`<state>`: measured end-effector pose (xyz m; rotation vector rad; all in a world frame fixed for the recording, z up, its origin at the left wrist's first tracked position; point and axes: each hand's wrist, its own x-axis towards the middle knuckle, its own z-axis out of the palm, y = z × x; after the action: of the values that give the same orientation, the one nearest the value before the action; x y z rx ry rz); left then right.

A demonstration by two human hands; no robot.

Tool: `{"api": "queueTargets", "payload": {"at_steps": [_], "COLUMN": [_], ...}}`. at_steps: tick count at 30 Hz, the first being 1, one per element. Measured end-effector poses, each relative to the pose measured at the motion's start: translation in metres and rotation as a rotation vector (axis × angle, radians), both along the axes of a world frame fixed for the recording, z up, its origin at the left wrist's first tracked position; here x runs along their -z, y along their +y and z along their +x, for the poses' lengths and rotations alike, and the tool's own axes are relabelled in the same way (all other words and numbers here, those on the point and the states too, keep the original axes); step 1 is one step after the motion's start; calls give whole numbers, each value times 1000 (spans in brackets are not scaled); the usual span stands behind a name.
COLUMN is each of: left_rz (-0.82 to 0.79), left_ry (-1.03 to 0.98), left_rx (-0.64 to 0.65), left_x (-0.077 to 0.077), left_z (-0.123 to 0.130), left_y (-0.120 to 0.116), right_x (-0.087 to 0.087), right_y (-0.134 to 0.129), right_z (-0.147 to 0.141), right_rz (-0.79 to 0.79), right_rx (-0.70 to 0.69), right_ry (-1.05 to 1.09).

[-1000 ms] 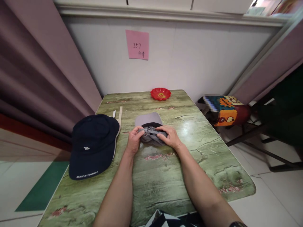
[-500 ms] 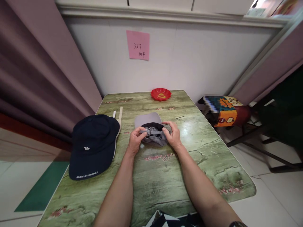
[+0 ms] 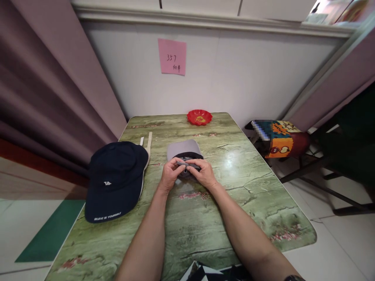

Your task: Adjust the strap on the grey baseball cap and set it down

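Observation:
A grey cap point(image 3: 184, 147) lies upside down at the middle of the table, its brim pointing to the wall. My left hand point(image 3: 170, 174) pinches the cap's back strap between thumb and fingers. Close beside it, my right hand point(image 3: 204, 173) is closed on the same strap from the right, and the fingertips of both hands nearly meet. Much of the cap's crown is hidden behind my fingers. To the left rests a navy cap point(image 3: 117, 179) with white lettering on its brim; its loose strap ends stick out behind it.
A red scalloped dish point(image 3: 199, 117) stands at the table's far edge. The green wood-patterned table point(image 3: 199, 226) abuts a white wall with a pink note point(image 3: 172, 57). On the right is a stool with a colourful cover point(image 3: 283, 138); curtains hang at both sides.
My right hand has slid left along the grey cap from its right side to the strap, coming close to my left hand. The navy cap has stayed put.

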<state>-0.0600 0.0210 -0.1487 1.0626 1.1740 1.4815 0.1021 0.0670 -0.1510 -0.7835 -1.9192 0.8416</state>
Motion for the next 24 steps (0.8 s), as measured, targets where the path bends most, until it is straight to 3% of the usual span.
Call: {"api": "queueTargets", "payload": {"at_steps": [3,6,10,13,19,24], "left_rz": [5,5,-3,4,-18,22], "left_ry": [-13,-25,15,57,65,88], "left_rx": [6,22,32,-8,-33,53], "left_x": [-1,-2,-1,1,1,-1], "left_z": [1,1,1,2,5,2], "left_y": [0,0,1,2,3,2], "right_x": [6,7,4,2,1,5], "right_y": [2,4,6,5,4,8], "right_z": [-2,-1,1,1,1,3], "right_rz": [-178,-247,-234,-137,19,-165], "right_rx": [-30,-48,-88,-114,68,-6], "right_ry": [141,191,176,130,87,201]}}
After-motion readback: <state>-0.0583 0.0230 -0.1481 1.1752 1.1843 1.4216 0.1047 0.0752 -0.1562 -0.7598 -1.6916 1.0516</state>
